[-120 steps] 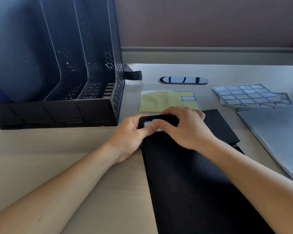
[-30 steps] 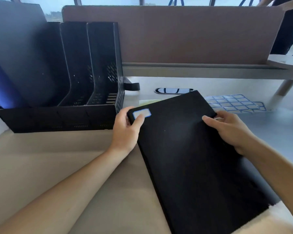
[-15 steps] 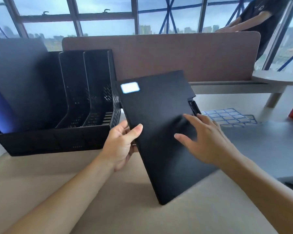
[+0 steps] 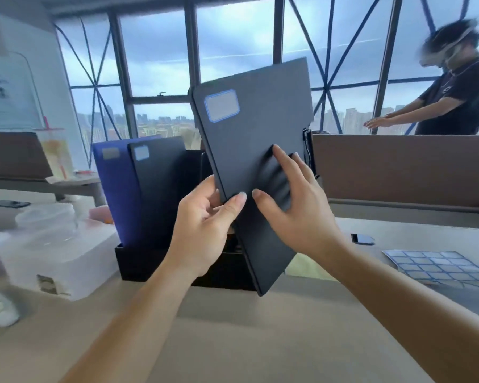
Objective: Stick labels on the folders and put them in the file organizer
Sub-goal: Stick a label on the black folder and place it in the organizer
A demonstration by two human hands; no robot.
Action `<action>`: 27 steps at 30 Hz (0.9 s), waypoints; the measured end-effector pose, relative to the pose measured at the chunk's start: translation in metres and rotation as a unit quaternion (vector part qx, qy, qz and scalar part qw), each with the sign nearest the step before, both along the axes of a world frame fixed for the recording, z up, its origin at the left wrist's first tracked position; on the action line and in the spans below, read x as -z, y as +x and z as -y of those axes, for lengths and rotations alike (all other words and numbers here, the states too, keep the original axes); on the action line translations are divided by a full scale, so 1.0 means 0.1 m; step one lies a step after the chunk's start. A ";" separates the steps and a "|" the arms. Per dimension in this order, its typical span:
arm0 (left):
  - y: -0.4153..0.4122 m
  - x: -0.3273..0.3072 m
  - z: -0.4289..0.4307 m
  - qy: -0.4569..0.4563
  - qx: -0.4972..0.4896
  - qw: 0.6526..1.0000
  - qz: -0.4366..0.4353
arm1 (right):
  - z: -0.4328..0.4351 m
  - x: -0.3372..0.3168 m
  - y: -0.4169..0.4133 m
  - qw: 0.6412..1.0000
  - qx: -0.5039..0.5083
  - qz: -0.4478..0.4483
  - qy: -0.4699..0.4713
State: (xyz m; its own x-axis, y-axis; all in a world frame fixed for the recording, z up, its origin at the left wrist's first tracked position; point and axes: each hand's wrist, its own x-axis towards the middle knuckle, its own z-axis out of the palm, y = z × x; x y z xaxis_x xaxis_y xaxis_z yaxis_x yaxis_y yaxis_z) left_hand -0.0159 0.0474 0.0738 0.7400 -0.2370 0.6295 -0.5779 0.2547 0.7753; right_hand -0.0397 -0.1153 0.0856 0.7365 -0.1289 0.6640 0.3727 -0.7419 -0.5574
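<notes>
A: Where's our black folder (image 4: 254, 128)?
B: Up in the air, tilted, above the file organizer (image 4: 138, 264). Our left hand (image 4: 205, 228) pinches its edge; our right hand (image 4: 293, 205) lies spread flat on its cover.

Nothing legible is showing. The blue-bordered label (image 4: 221, 105) on the raised folder (image 4: 260, 150) is showing blank, as are those on the blue folder (image 4: 114, 194) and black folder (image 4: 161, 194) at nine o'clock.

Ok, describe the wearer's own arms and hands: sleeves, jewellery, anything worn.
The left hand and right hand are bare: no gloves or rings. Both forearms are uncovered to the frame edge, with no sleeve, watch or bracelet showing. Fingernails look short and unpainted.
</notes>
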 end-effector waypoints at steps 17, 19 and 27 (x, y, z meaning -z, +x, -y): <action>0.69 -0.42 -1.33 -0.014 -0.182 0.982 0.046 | -1.44 -0.73 1.12 0.985 -0.171 -0.007 0.009; 0.74 -0.37 -1.38 -0.020 -0.187 0.982 0.027 | -1.51 -0.70 1.21 0.984 -0.176 -0.011 0.005; 0.96 -0.22 -1.35 0.011 -0.201 0.979 0.020 | -1.52 -0.49 1.43 0.982 -0.180 -0.020 0.052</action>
State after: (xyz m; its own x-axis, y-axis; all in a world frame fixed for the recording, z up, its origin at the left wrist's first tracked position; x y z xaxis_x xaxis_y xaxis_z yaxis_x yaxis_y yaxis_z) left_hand 0.0806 0.1829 0.0957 0.7510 0.0543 0.6581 -0.6583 -0.0161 0.7526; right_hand 0.1034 0.0371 0.1342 0.7724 0.0804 0.6300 0.5767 -0.5045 -0.6426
